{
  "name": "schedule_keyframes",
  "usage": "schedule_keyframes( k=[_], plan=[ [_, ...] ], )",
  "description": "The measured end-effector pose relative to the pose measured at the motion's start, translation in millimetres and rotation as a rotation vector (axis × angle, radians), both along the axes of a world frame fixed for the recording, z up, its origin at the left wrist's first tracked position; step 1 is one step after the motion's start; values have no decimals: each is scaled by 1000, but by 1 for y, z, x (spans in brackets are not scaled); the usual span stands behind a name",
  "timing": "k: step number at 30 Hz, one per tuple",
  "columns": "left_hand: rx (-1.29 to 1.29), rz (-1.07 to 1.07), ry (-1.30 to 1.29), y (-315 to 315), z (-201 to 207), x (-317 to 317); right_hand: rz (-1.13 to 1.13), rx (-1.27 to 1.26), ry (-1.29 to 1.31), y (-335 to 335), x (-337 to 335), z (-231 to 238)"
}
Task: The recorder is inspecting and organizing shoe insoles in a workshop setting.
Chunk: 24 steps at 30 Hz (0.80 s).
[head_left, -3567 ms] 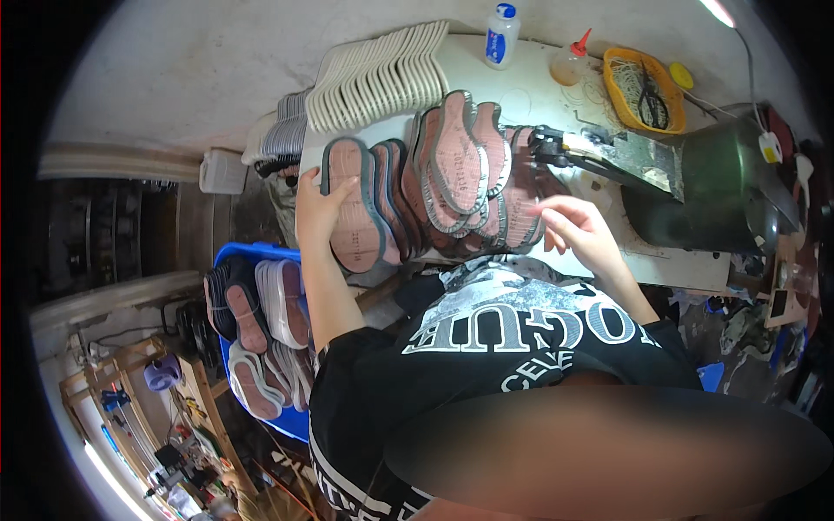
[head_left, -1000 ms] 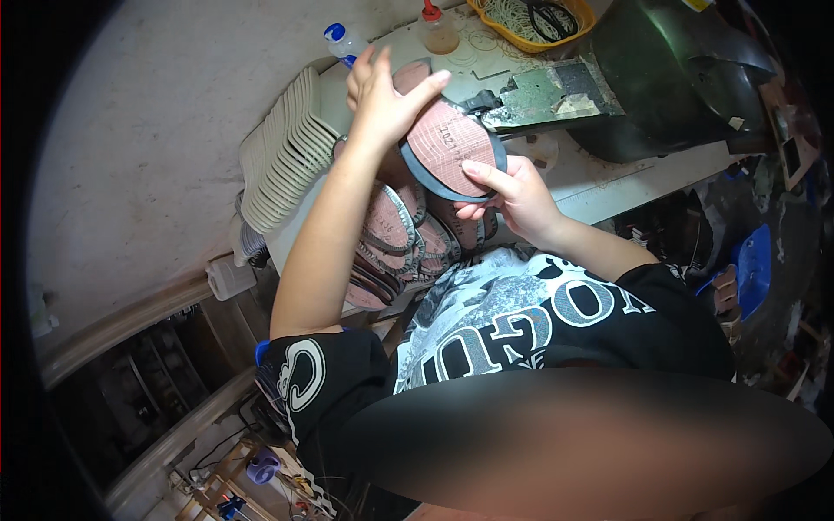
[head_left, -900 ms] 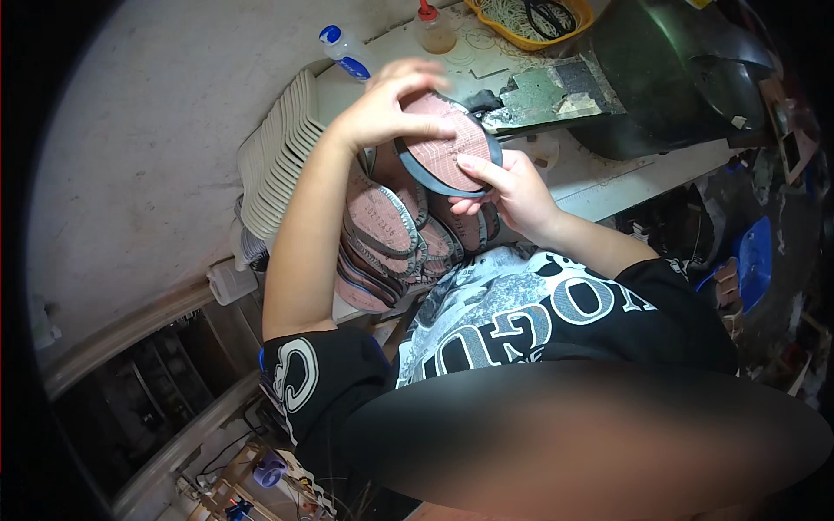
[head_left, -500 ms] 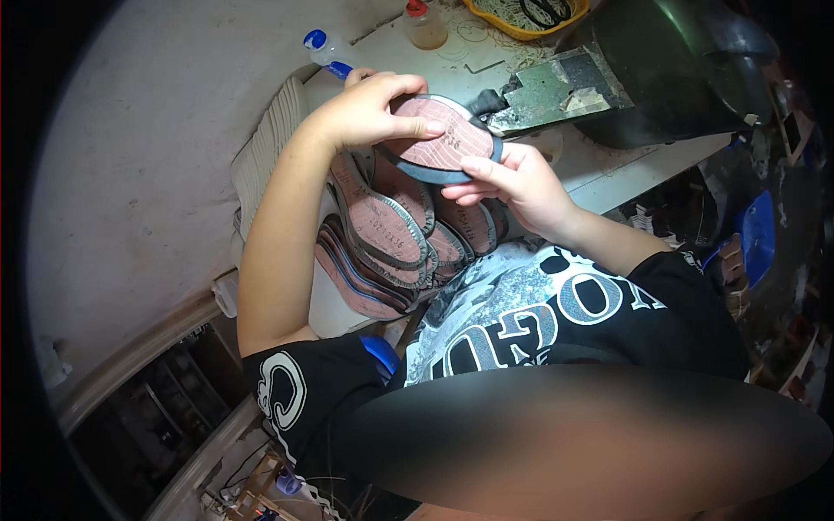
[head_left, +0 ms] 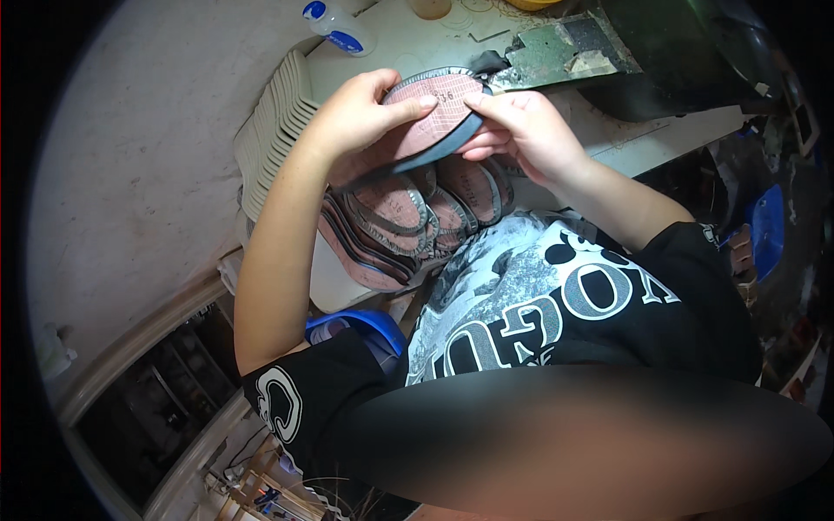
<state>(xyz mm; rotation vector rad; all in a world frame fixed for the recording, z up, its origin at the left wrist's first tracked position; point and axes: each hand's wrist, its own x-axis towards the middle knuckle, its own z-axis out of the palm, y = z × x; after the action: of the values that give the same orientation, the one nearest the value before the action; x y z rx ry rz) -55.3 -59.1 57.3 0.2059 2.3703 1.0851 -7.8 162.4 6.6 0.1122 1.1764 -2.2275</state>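
Note:
Between my hands, raised over the table, is a shoe insole (head_left: 426, 139) with a pinkish-red gridded face and a dark wrapped rim, its edge pleated at the far side. My left hand (head_left: 369, 113) grips it from the left, thumb pressing on the face. At the right edge my right hand (head_left: 530, 135) pinches it between thumb and fingers, the other fingers curled beneath. Below lie several similar insoles (head_left: 395, 208) with pleated dark rims, heaped and overlapping. More dark-edged insoles (head_left: 352, 252) stand in a leaning stack beside them.
A long row of pale soles (head_left: 278, 130) leans along the wall. At the back are a white bottle with a blue cap (head_left: 340, 30), a hex key (head_left: 488, 36) and a green machine plate (head_left: 565, 56). A blue basin (head_left: 369, 321) sits below the table edge, near my left arm.
Both hands have shifted their grip and tilted the insole, so its length now runs down to the left. The view has moved slightly, showing more of the blue basin.

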Motion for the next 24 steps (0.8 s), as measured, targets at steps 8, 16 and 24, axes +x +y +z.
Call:
schedule_keyframes(
  k=[8,16,24],
  plan=[
    [62,385,-361,40,9,45,183,162,160,21,18,4],
    [271,457,-438,48,11,55,243,229,245,30,19,-7],
    [311,603,-246,39,-9,48,278,352,250,33,4,9]
  ],
)
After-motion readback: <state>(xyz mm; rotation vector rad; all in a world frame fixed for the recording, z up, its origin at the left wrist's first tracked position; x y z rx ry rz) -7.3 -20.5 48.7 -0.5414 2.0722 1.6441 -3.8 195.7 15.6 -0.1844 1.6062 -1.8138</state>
